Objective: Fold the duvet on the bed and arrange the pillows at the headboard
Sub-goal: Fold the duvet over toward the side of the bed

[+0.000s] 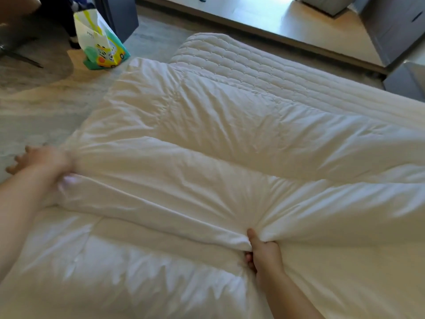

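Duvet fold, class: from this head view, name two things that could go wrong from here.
1. The right hand pinches only a small bunch of the duvet; the fabric may slip and the fold skew.
2. The left hand holds the duvet at the bed's edge, so that end could slide onto the floor.

A bright paper bag (101, 40) stands on the floor (34, 111) near the top left. It is white, yellow and green, with little cartoon pictures on it. Just behind it is a dark grey cabinet (119, 17). A dark chair leg (20, 58) shows at the far left. At the top right, a grey cupboard (395, 26) stands on a light wooden step (310, 28).
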